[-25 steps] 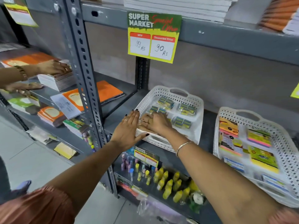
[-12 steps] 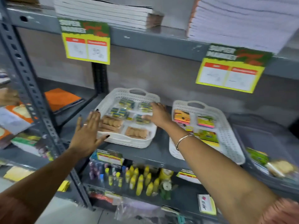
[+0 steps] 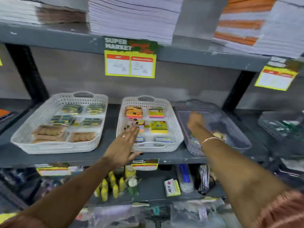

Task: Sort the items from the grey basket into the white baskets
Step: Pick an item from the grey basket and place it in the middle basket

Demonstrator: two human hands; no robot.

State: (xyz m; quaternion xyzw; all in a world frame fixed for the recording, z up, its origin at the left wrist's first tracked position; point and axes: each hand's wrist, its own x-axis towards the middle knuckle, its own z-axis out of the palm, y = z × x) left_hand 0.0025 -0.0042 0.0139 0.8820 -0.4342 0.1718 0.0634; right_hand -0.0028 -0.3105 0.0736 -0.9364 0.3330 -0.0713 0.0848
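Three baskets stand in a row on the grey shelf. The left white basket (image 3: 24, 137) holds green-yellow packs and brown packs. The middle white basket (image 3: 176, 127) holds sticky-note pads in orange, pink and yellow. The grey basket (image 3: 230, 122) at the right holds a few items near its front, among them a yellowish pack (image 3: 218, 134). My right hand (image 3: 195, 120) reaches into the grey basket; blur hides whether its fingers hold anything. My left hand (image 3: 125, 142) hovers flat and open over the front left corner of the middle white basket.
Stacks of notebooks (image 3: 133, 17) lie on the shelf above, with a price tag (image 3: 130, 63) hanging from its edge. Yellow bottles (image 3: 111, 186) and stationery fill the shelf below. Another grey basket (image 3: 279, 127) sits at the far right. Black uprights (image 3: 28, 71) flank the bay.
The view has swung right along the shelf. My right hand left the left white basket and reached into the grey basket. My left hand moved right to the middle white basket.
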